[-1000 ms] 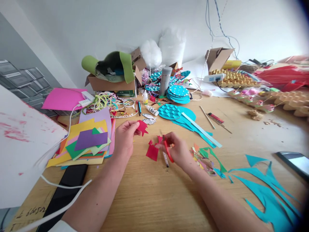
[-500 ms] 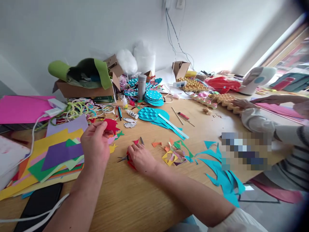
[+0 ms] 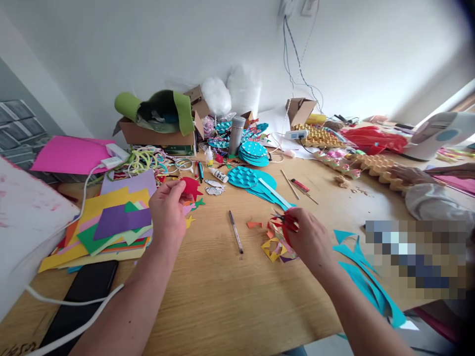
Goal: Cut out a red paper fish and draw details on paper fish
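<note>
My left hand point(image 3: 168, 210) pinches a red paper cutout point(image 3: 192, 188) with a jagged edge, raised above the table. Small star-like paper cutouts point(image 3: 190, 221) in yellow, pink and green lie just beyond that hand. My right hand point(image 3: 309, 242) is closed around scissors point(image 3: 287, 221) with red handles, their dark blades pointing left. Beneath them spreads a heap of coloured paper scraps point(image 3: 272, 249), partly covered by the hand. Between my two hands a pen point(image 3: 235, 232) lies on the wood.
Stacked coloured paper point(image 3: 115, 222) and a black phone point(image 3: 79, 306) lie left. Blue paper discs point(image 3: 243, 176), a glue bottle point(image 3: 218, 175) and a grey flask point(image 3: 236, 136) stand farther back. Blue offcuts point(image 3: 365, 282) are at right. Another person's hand point(image 3: 413, 174) touches an egg carton strip point(image 3: 382, 168).
My right hand has moved right with the scissors, from beside the pen to over the scrap heap, uncovering the pen. The left hand still holds the red cutout. The view has shifted left.
</note>
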